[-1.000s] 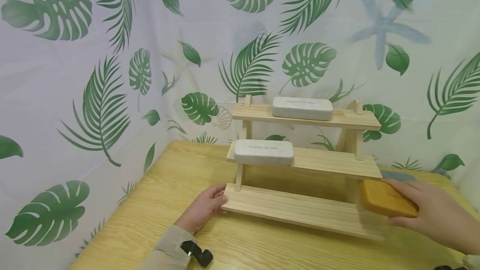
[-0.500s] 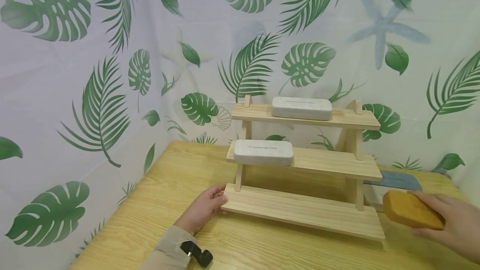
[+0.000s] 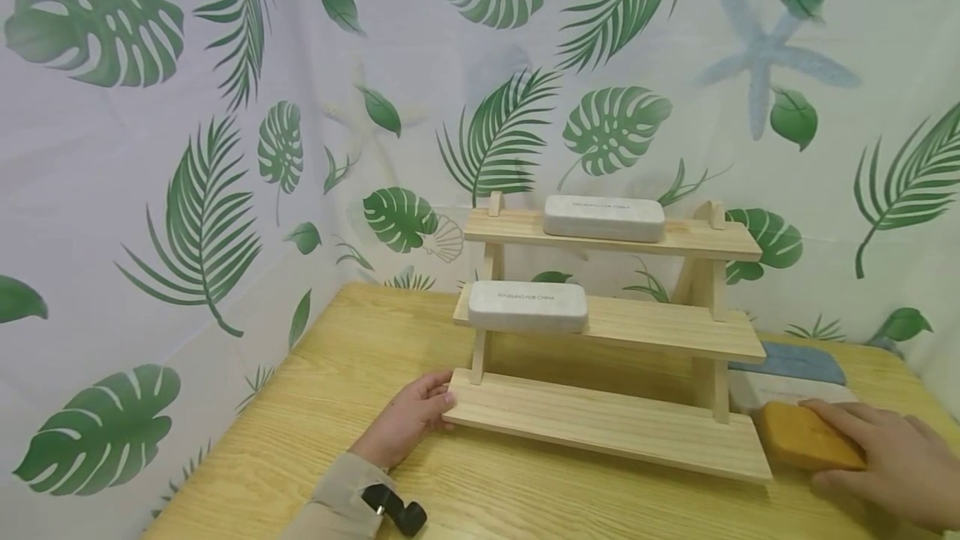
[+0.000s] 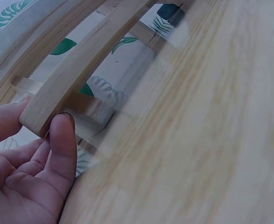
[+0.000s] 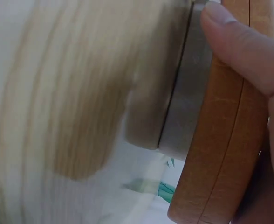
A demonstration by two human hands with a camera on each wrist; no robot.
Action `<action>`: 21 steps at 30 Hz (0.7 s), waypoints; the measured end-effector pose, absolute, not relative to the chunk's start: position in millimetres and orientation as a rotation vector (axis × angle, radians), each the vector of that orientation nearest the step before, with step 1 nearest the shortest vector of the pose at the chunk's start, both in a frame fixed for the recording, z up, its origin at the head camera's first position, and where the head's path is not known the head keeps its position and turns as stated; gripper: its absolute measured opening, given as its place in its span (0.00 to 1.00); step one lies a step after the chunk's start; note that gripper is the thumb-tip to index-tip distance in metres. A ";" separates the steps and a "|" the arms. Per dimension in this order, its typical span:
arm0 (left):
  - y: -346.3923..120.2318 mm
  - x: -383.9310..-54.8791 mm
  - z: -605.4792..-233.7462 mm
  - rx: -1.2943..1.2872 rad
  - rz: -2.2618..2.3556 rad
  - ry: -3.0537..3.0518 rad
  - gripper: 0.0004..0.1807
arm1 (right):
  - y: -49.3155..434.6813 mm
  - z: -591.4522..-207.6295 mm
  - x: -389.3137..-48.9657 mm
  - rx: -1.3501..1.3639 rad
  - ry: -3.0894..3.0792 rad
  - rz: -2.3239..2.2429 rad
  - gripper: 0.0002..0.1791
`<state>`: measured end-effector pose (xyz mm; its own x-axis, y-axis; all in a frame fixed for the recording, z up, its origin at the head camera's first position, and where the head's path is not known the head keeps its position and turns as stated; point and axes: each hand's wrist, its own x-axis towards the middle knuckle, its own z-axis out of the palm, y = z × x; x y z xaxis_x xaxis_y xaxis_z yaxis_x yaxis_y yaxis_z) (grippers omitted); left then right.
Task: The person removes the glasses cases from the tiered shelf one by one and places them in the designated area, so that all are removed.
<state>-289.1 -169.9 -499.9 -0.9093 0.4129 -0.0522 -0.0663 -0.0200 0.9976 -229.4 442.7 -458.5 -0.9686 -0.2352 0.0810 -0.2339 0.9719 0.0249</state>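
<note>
At the rack's right end, the right hand (image 3: 892,465) grips a tan glasses case (image 3: 806,437) lying on a white case (image 3: 787,394). The left hand (image 3: 408,419), fingers relaxed, touches the wooden rack's (image 3: 607,423) bottom shelf on the counter (image 3: 360,407).

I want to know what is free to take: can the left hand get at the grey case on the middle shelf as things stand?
Probably yes. The left hand rests at the left end of the wooden rack, and the grey case lies at that same end, one shelf up, with nothing in front of it.
</note>
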 end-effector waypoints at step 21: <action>-170.6 -289.4 -500.2 0.358 1.988 1.926 0.36 | 427.4 -468.4 -235.8 0.378 -3.011 -0.057 0.57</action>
